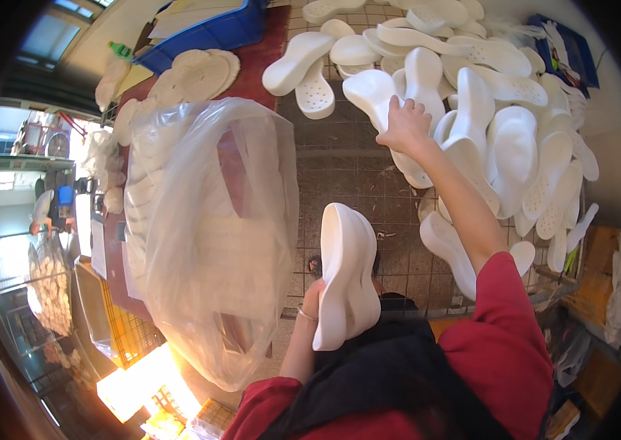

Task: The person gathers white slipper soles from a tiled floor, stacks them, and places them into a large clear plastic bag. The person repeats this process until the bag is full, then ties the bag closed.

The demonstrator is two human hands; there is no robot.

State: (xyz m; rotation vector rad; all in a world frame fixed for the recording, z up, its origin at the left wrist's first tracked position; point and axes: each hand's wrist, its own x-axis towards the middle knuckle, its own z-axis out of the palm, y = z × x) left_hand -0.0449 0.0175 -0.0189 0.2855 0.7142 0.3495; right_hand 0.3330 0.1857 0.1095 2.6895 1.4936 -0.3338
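Low in front of my body, my left hand (314,297) holds a nested stack of white foam shoe soles (351,271) upright. The stack hides most of its fingers. My right arm stretches forward to the heap, where my right hand (407,128) rests over a white sole (370,92) at the heap's near left side. Its fingers are apart, and the thumb lies near that sole's left edge. Another sole (422,73) stands just beyond the fingers. More white soles (516,143), some with small holes, lie piled to the right of the hand.
A large clear plastic bag (215,220) holding pale pieces covers much of the dark red table (262,59) on my left. Behind it stand a blue bin (204,33) and round white pieces (196,73). Another blue crate (571,55) is at far right. Tiled floor (340,165) lies between.
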